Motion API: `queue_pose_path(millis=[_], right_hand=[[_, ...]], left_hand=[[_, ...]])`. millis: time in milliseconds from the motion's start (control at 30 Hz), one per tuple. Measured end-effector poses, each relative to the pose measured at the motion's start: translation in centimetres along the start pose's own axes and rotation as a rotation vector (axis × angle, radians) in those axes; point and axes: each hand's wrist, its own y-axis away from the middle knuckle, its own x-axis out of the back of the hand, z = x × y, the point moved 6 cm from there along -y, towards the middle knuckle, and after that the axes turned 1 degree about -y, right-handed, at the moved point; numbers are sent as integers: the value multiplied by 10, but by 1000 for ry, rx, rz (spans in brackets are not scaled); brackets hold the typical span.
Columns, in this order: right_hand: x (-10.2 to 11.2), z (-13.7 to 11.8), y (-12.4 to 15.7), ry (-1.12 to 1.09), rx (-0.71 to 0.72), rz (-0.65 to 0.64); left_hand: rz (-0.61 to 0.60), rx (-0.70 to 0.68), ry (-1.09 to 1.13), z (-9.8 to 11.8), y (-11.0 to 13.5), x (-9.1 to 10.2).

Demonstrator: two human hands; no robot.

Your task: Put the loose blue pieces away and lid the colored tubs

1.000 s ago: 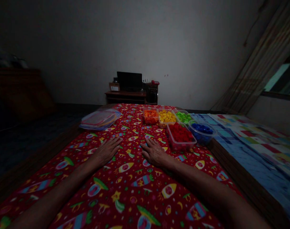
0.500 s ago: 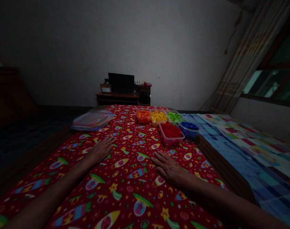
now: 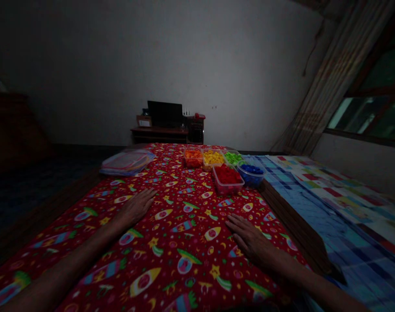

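Left hand (image 3: 136,208) & right hand (image 3: 249,237) lay spread, palms down on rocket-print cloth (image 3: 184,242); no legible writing.

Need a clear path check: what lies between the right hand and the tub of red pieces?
In the head view, only bare patterned red cloth lies between the right hand and the tub of red pieces; nothing stands on it.
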Motion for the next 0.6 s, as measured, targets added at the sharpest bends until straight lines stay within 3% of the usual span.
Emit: queue_pose_path(millis=[133, 233, 433, 600], right_hand=[[-3, 8, 6, -7, -3, 72], [-9, 11, 6, 31, 22, 124], [-13, 12, -4, 82, 158, 204], [-20, -2, -48, -60, 281, 188]], left_hand=[[94, 15, 100, -1, 1, 9], [147, 59, 160, -14, -5, 20], [296, 231, 86, -80, -43, 57], [160, 376, -44, -120, -73, 69]])
